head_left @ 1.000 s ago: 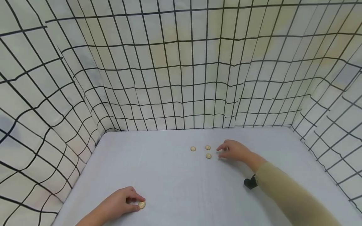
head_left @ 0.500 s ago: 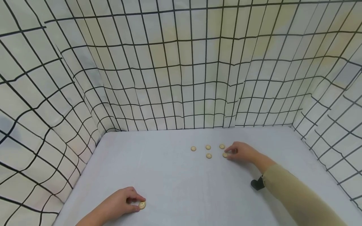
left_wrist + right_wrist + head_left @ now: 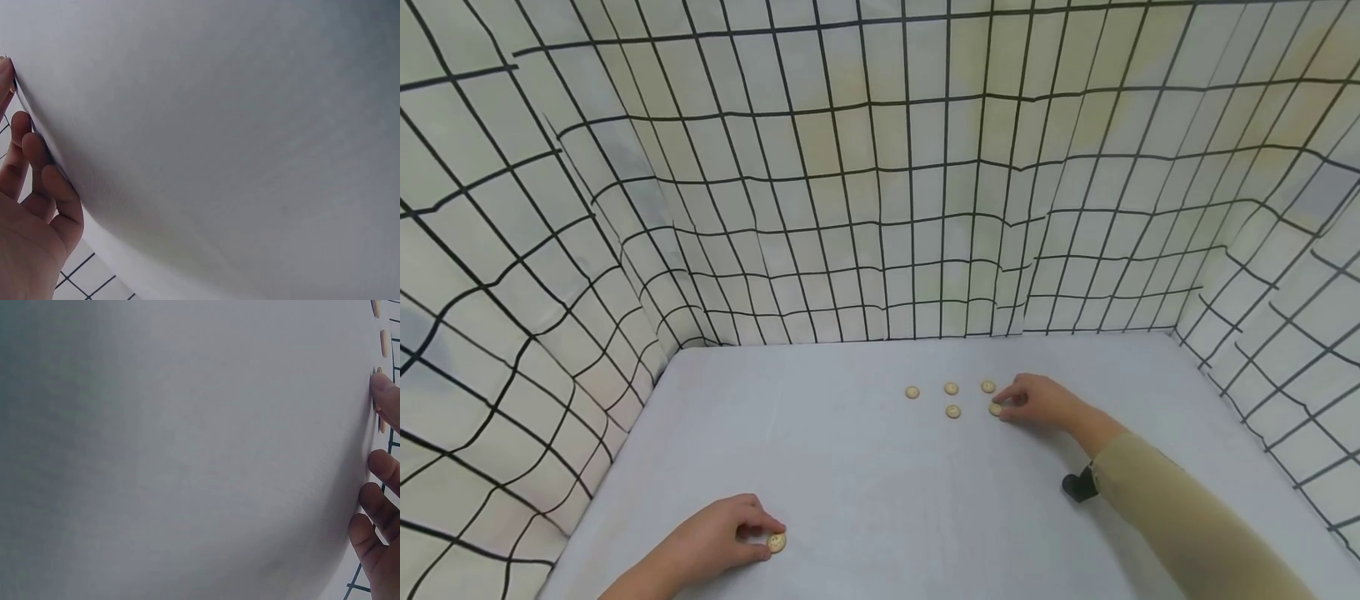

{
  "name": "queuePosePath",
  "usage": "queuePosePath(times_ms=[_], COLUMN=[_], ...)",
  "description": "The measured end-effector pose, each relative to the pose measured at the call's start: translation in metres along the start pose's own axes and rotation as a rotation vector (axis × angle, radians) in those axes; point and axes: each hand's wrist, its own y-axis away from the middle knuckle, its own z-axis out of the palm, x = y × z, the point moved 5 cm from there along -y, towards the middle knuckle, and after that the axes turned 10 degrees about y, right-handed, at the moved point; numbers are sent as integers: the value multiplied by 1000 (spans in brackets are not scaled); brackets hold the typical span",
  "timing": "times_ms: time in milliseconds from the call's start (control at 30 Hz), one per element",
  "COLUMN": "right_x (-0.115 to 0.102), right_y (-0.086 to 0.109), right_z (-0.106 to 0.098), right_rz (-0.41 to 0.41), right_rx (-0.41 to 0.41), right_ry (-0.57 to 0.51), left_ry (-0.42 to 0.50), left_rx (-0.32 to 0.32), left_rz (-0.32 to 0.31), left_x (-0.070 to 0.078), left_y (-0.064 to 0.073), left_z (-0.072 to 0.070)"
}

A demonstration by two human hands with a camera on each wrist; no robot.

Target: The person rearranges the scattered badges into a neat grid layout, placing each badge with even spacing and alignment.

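Note:
Near the table's front left, my left hand (image 3: 718, 537) pinches a small round wooden disc (image 3: 777, 542) between thumb and forefinger. That disc is pale, with a rim line and marks too small to read. Farther back on the right, my right hand (image 3: 1041, 402) has thumb and forefinger at the edges of a similar disc (image 3: 995, 409), which lies on the table. Just behind it is another disc (image 3: 988, 387). Several more lie to the left, including a front one (image 3: 952, 412) and a leftmost one (image 3: 912, 392). In the right wrist view, some discs (image 3: 384, 342) appear edge-on beyond the fingers.
A white cloth-covered table (image 3: 865, 467) spreads between both hands. White walls with a black grid (image 3: 880, 208) rise at the back and both sides. A black device (image 3: 1079, 484) sits at the right wrist, below the beige sleeve (image 3: 1180, 508).
My right hand has shifted a little to the right, and two discs by its fingertips have come into sight. The left hand and its disc have stayed in place.

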Motion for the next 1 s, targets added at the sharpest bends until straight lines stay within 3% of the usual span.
queuePosePath(times_ms=[500, 767, 1000], right_x=[1, 3, 2], right_y=[-1, -3, -3], right_z=[1, 3, 3], right_rz=[-2, 33, 17], right_rx=[6, -3, 12], right_ry=[-8, -5, -12], left_ry=[-36, -58, -69], left_rx=[-6, 10, 24], left_rz=[40, 14, -25], left_x=[2, 2, 4], left_y=[-1, -1, -2], left_z=[1, 3, 3])
